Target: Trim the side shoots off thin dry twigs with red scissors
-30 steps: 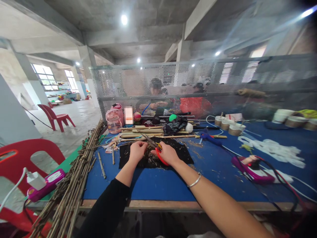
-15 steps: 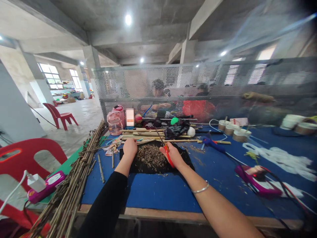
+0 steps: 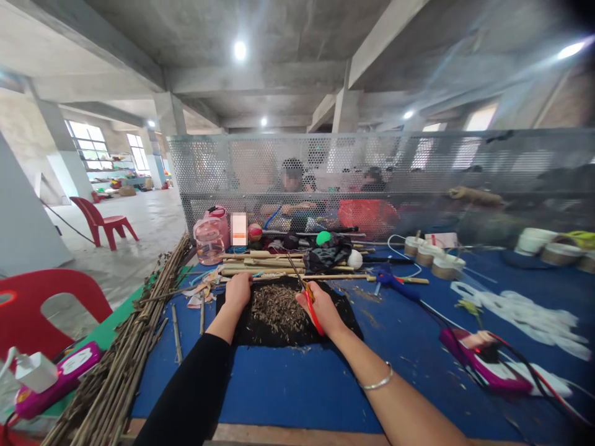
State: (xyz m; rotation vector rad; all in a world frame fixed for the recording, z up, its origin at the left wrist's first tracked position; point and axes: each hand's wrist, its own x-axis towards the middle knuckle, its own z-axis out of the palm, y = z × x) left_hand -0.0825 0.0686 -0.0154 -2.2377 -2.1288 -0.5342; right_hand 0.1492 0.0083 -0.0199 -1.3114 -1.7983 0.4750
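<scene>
A black cloth [image 3: 251, 337] lies on the blue table, bearing a heap of short brown cut pieces [image 3: 279, 310]. At the cloth's left back corner is my left hand [image 3: 238, 291], closed, with its fingertips turned away so that what they pinch is hidden. My right hand [image 3: 321, 306] is wrapped round the red-orange handles of a pair of scissors [image 3: 316, 314] above the heap's right side. The dark blades point up and away, towards the back of the table. Several pale sticks [image 3: 260, 263] lie across just behind the cloth.
Along the table's left side lies a bundle of long dry stalks [image 3: 125, 347]. A blue glue gun [image 3: 395, 285] and a purple power strip [image 3: 488, 365] are at right. A pink-lidded jug [image 3: 210, 241] and balls stand before a perforated metal screen [image 3: 260, 167], with people behind it.
The view has shifted slightly, so everything sits a little lower and further left. Both hands stay near the cloth, and the scissors remain in my right hand.
</scene>
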